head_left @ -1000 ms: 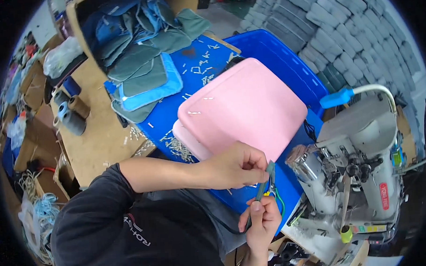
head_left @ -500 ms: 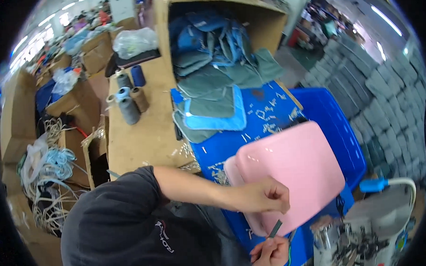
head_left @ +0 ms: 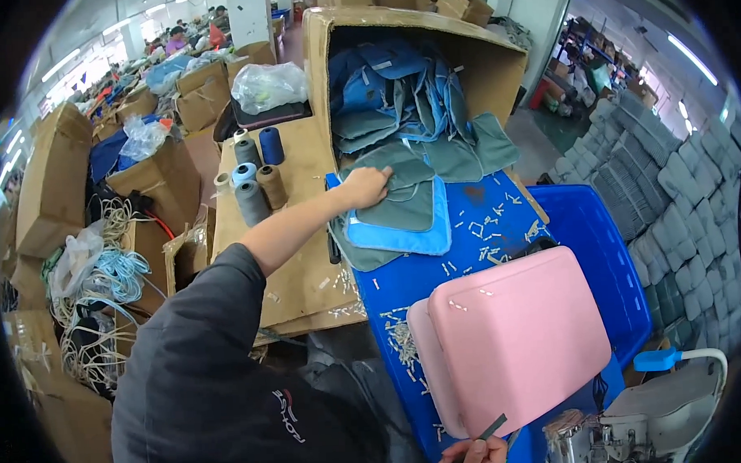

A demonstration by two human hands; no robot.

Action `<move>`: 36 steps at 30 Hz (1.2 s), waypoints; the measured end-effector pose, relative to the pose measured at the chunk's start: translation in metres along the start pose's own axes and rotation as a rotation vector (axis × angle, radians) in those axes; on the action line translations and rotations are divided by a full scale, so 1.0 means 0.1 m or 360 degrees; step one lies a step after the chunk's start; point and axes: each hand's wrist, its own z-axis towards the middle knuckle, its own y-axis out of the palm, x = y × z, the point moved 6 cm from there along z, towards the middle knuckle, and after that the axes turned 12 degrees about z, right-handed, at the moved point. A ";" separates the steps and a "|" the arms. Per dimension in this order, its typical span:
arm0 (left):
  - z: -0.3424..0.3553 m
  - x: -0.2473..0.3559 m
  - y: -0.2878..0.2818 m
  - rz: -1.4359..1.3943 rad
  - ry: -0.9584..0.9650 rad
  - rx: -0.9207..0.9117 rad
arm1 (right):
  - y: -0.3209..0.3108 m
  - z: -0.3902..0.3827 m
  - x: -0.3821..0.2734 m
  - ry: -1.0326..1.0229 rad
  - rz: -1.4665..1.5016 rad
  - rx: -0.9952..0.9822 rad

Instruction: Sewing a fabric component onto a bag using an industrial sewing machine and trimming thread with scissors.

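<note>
My left hand [head_left: 367,188] is stretched out to a pile of grey-green fabric pieces at the mouth of a cardboard box. Its fingers are closed at the edge of the top fabric piece [head_left: 407,166]. Beneath lies a grey-green panel with a bright blue border [head_left: 430,242]. Low in the picture, my right hand [head_left: 475,455] pinches a narrow dark green strip [head_left: 493,426], whose end sticks up past the fingers. That hand is beside the lower edge of a pink, box-shaped thing with rounded corners [head_left: 521,332].
The cardboard box [head_left: 318,78] holds more blue and grey-green pieces. Thread cones [head_left: 252,205] stand on the wooden table at left. Scraps litter the blue tabletop [head_left: 405,283]. A blue bin [head_left: 608,248] is at right, above a sewing machine [head_left: 638,418]. Stacked grey bundles [head_left: 687,188] line the right.
My left hand has moved from above the pink thing, away from my right hand, up to the fabric pile. The right hand still holds the strip, now lower in view. The view has shifted.
</note>
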 end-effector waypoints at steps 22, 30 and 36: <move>-0.88 1.93 -2.75 -0.1048 0.1762 0.0690 | -0.31 -0.27 -0.13 -0.0158 0.0183 0.0045; -2.14 2.87 -2.09 0.0097 0.2036 0.0422 | -0.34 -0.18 -0.13 -0.0236 0.0251 0.0230; -2.72 3.28 -1.91 -0.0448 0.2357 0.0047 | -0.43 0.06 -0.08 -0.0093 0.0549 0.0284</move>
